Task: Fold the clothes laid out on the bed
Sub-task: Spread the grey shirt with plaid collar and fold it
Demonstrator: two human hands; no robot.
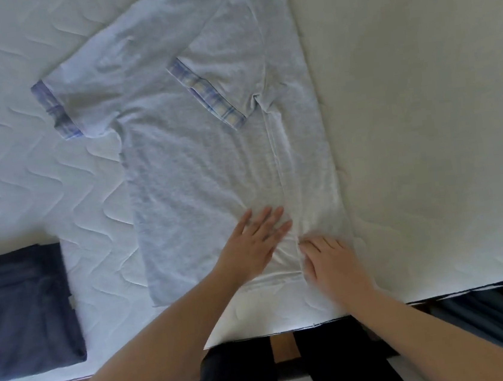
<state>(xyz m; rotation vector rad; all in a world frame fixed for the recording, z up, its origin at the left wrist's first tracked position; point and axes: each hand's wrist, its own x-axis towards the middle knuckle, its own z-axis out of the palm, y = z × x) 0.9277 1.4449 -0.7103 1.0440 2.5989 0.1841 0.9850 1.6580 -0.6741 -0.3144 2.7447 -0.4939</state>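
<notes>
A light grey short-sleeved shirt [185, 172] with blue plaid sleeve cuffs lies flat on the white quilted bed [22, 172]. Its right side is folded inward, so the right sleeve cuff [206, 93] lies across the chest. The left sleeve [57, 110] is spread out to the left. My left hand [256, 240] rests flat with straight fingers on the shirt near its bottom hem. My right hand [327, 260] presses on the folded right edge just beside it, fingers bent slightly at the fabric crease.
A folded dark navy garment [22, 310] sits at the bed's near left corner. The bed's front edge [291, 326] runs just below my hands, with dark trousered legs [243, 376] and a striped floor beneath. Bare mattress spreads to the right.
</notes>
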